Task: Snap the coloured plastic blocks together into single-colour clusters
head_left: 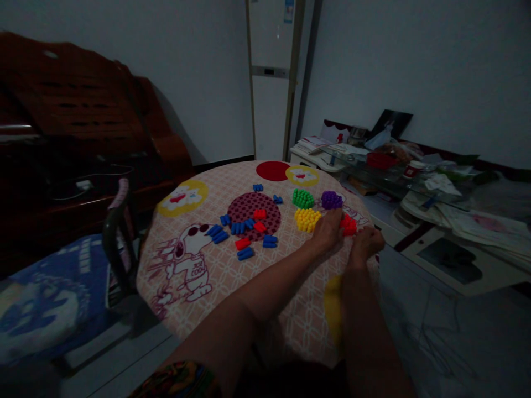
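Observation:
A bunch of small red plastic pieces (348,225) stands on the cloth-covered round table (307,309), between my two hands. My left hand (329,231) curves against the bunch's left side, fingers together; its fingertips are partly hidden. On the near right, by the table's edge, my right hand (366,243) has its fingers curled in, and whatever they may hold is hidden. Close to my left hand are tight groups of yellow pieces (307,220), green pieces (302,198) and purple pieces (332,199). Blue pieces (238,228) and loose red pieces (243,244) lie scattered further left.
A chair (120,232) with a blue cushion stands at the table's left, before a wooden bench (83,105). To the right, a glass-topped stand (373,160) carries papers, bags and a cup (414,169). A tall white cabinet unit (269,110) stands behind.

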### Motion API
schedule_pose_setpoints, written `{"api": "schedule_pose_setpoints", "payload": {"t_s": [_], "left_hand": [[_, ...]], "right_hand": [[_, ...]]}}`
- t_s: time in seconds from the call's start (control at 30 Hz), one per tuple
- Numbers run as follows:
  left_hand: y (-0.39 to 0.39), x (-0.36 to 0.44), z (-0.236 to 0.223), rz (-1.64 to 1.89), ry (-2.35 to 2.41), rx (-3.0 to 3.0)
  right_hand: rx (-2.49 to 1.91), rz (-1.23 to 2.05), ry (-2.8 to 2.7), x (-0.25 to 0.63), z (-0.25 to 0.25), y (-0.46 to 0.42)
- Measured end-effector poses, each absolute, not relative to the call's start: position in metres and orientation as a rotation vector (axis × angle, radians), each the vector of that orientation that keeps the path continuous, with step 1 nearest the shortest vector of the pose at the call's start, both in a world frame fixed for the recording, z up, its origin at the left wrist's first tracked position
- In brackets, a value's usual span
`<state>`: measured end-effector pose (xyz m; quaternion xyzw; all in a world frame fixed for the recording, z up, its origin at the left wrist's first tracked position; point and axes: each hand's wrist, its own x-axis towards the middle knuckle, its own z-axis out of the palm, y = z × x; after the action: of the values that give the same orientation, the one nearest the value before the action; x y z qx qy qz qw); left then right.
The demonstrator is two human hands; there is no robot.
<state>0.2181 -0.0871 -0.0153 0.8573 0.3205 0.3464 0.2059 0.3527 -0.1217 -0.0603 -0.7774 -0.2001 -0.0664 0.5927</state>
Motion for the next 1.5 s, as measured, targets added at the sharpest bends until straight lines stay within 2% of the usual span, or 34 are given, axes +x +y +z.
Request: {"api": "schedule_pose_setpoints", "payload": {"t_s": [0.17,0.3,0.4,0.5,0.63,0.8,0.93,1.17,1.5], "left_hand": [[-0.04,0.134,0.017,0.904,1.331,2.405],[-0.005,0.065,0.014,0.514,1.822,2.346],[0.006,0.038,0.005,0.182,1.917,2.291],[0.004,0.033,0.004,0.142,1.917,2.28],[-0.005,0.05,0.019,0.356,1.715,2.363],[-0.028,0.114,0.031,0.656,1.135,2.524],[-0.052,0.176,0.02,0.651,0.875,2.627],[-0.07,0.229,-0.007,0.548,0.832,2.685],[-0.091,0.23,-0.041,0.802,1.065,2.3]], "right_hand": [[-1.792,-0.16,-0.451,0.353,-0.06,-0.121],[-1.779,-0.147,-0.433,0.353,-0.06,-0.12],[-1.782,-0.146,-0.432,0.353,-0.06,-0.119],[-1.789,-0.144,-0.425,0.352,-0.059,-0.119],[-1.803,-0.158,-0.433,0.352,-0.058,-0.12],[-1.795,-0.156,-0.44,0.352,-0.059,-0.119],[-1.808,-0.163,-0.427,0.353,-0.06,-0.118],[-1.821,-0.214,-0.454,0.353,-0.06,-0.12],[-1.801,-0.167,-0.428,0.351,-0.058,-0.119]]}}
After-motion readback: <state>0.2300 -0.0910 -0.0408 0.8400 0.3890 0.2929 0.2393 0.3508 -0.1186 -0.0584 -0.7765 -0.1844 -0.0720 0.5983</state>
